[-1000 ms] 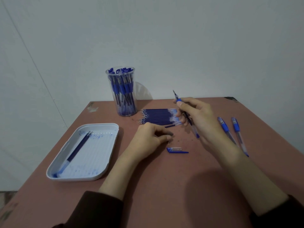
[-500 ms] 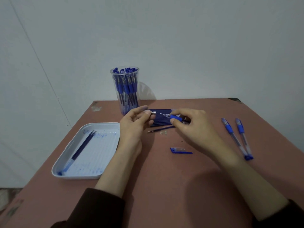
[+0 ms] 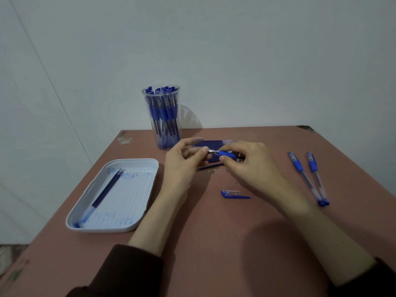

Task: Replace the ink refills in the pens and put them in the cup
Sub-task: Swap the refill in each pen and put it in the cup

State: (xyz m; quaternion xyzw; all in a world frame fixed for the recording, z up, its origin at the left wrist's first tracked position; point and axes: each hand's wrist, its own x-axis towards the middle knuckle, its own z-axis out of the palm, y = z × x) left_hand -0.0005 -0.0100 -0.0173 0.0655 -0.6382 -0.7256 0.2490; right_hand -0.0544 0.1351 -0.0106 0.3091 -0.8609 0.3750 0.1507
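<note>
My right hand (image 3: 248, 163) grips a pen (image 3: 225, 154) by its blue rubber grip, held level above the table, tip pointing left. My left hand (image 3: 184, 161) pinches the pen's metal tip end between thumb and fingers. Behind the hands lies a row of dark blue refills (image 3: 214, 143), partly hidden by my fingers, and one loose refill (image 3: 210, 167) lies just in front. A blue pen cap (image 3: 232, 194) lies on the table nearer to me. The clear cup (image 3: 161, 116) at the back holds several blue pens.
A white tray (image 3: 150, 189) at the left holds two used refills (image 3: 107, 187) and ink smears. Two capless blue pens (image 3: 308, 179) lie at the right. The brown table (image 3: 214, 243) ends close behind the cup, against a pale wall.
My right hand lowered the pen from upright to level. My left hand rose from the table and took hold of the pen's tip end.
</note>
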